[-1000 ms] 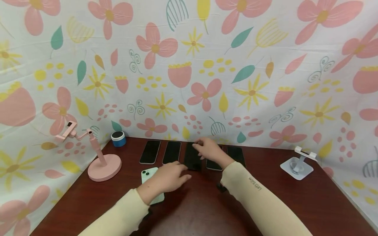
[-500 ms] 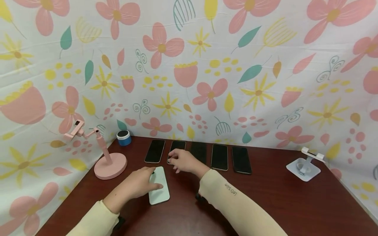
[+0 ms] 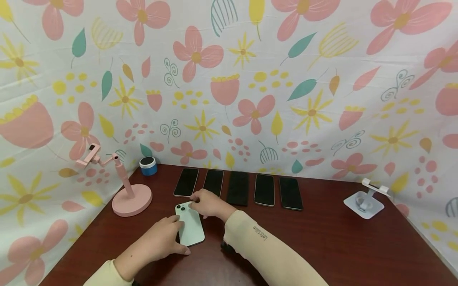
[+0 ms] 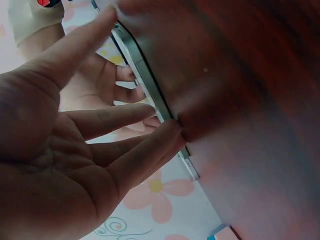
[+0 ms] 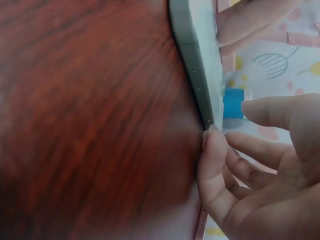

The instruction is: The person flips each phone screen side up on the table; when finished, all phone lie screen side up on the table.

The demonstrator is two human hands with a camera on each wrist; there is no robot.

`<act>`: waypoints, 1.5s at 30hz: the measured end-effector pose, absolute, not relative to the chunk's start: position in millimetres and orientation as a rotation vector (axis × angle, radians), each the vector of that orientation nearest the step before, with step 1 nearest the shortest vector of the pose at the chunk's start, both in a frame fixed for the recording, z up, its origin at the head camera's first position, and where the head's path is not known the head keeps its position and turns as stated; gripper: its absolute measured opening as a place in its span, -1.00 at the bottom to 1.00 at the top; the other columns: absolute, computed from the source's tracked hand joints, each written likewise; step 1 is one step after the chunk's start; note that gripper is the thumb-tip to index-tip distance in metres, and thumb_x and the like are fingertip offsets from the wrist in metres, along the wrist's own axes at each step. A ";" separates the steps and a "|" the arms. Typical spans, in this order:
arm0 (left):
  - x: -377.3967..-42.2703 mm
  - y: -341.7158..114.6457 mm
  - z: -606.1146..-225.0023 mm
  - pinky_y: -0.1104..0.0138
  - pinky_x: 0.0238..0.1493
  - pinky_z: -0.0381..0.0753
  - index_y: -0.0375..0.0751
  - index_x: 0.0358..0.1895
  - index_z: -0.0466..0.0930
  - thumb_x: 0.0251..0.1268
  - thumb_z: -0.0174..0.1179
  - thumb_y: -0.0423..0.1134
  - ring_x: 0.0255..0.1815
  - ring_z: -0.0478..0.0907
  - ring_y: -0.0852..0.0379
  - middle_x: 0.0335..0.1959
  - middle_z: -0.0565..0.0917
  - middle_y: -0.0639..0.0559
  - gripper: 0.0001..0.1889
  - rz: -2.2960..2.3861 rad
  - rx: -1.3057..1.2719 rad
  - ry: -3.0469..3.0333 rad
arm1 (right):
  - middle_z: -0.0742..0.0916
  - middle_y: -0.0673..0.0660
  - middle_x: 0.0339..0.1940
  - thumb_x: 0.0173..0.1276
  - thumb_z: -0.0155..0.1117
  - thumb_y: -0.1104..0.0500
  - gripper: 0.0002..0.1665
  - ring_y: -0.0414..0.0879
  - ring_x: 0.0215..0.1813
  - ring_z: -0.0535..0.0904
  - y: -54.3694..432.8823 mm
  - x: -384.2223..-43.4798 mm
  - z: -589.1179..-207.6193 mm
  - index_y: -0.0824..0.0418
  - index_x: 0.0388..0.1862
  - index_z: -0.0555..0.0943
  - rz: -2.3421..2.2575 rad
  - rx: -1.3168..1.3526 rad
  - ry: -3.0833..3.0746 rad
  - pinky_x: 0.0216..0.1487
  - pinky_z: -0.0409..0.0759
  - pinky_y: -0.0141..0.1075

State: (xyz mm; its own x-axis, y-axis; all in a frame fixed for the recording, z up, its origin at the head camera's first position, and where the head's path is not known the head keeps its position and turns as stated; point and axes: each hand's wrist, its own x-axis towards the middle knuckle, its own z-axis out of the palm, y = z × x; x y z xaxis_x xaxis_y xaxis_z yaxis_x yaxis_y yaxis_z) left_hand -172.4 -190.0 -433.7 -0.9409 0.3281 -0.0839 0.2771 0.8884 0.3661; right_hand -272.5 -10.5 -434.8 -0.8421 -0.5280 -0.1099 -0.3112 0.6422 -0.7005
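Observation:
A mint-green smartphone [image 3: 192, 227] lies back up on the table, its camera lenses at the far left corner. My left hand [image 3: 159, 240] spans its left side: the fingertips meet the long edge, and the thumb reaches the near end. The left wrist view shows those fingers [image 4: 145, 150] fairly straight along the phone's rim [image 4: 145, 75]. My right hand [image 3: 208, 204] is at the far right corner. Close up in the right wrist view, one bent finger [image 5: 212, 160] touches the phone's edge [image 5: 197, 75], while another digit [image 5: 265, 110] stands apart from it.
Several dark-screened phones [image 3: 264, 190] lie in a row along the back of the table [image 3: 304, 246]. At the left are a pink phone stand [image 3: 131, 200] and a small blue-and-white cylinder [image 3: 148, 167]. A white stand [image 3: 364, 204] is at the right, and a floral cloth [image 3: 229, 99] hangs behind.
My right hand has moved left and nearer, from the row of phones to the green phone's far corner. My left hand has shifted to its left edge, and the phone has moved slightly left.

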 end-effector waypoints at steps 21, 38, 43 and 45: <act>-161.2 -182.2 -433.1 0.07 -0.02 0.81 -0.31 0.10 0.79 0.21 0.54 0.16 -0.02 0.79 -0.12 0.09 0.82 -0.24 -0.39 0.174 0.991 3.003 | 0.61 0.13 0.07 0.72 0.07 0.13 -0.74 -0.13 -0.51 0.61 -9.2 -262.0 -441.2 0.23 0.07 0.65 -0.843 -0.648 2.688 -0.37 0.66 -0.36; -158.1 -176.8 -437.1 0.33 -0.12 0.80 -0.20 0.12 0.81 0.44 0.39 0.11 -0.09 0.81 0.08 0.08 0.85 -0.09 -0.53 -0.256 1.481 3.076 | 0.63 0.31 0.23 0.70 0.08 0.13 -0.68 -0.14 -0.50 0.65 8.0 -260.9 -432.7 0.30 0.15 0.67 -0.824 -0.572 2.749 -0.32 0.70 -0.32; -158.7 -178.1 -437.3 0.35 -0.06 0.80 -0.20 0.15 0.80 0.46 0.37 0.09 -0.01 0.81 0.09 0.12 0.84 -0.09 -0.54 -0.313 1.544 3.080 | 0.61 0.37 0.36 0.72 0.05 0.11 -0.58 -0.16 -0.47 0.67 10.5 -261.9 -431.3 0.32 0.32 0.62 -0.767 -0.545 2.777 -0.19 0.71 -0.29; -158.6 -178.2 -437.3 0.35 -0.03 0.81 -0.20 0.17 0.79 0.47 0.37 0.07 0.03 0.82 0.10 0.14 0.83 -0.10 -0.55 -0.330 1.562 3.072 | 0.61 0.38 0.35 0.73 0.05 0.11 -0.57 -0.16 -0.48 0.68 11.5 -262.9 -431.0 0.33 0.35 0.60 -0.759 -0.544 2.780 -0.14 0.72 -0.25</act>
